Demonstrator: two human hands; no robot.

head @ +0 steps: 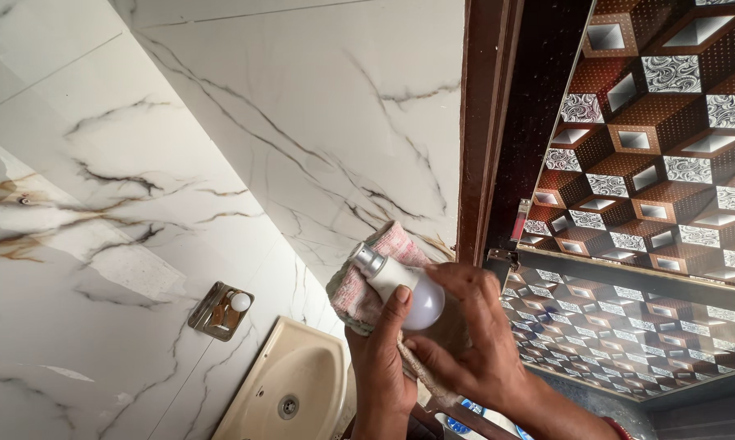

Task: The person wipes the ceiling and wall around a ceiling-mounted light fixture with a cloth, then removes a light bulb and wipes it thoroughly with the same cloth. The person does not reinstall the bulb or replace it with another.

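Up close, I see the left hand (381,363) cupping a pink cloth (367,281) closed around a white bulb (408,292), padding it; the right hand (473,330) pinches the cloth's right edge taut; a sink (290,387) sits lower left.

White marble-look wall tiles (245,106), grey and brown veins all over, rusty brown smear at far left. Small metal wall plate (219,310) low on tiles, round white knob on it. Cream washbasin (302,367) just below that, drain hole (288,406) visible near bottom. Dark wooden door frame (483,122) right of tiles. Door panel (653,163) beyond, brown-and-silver 3D cube pattern, pretty shiny.
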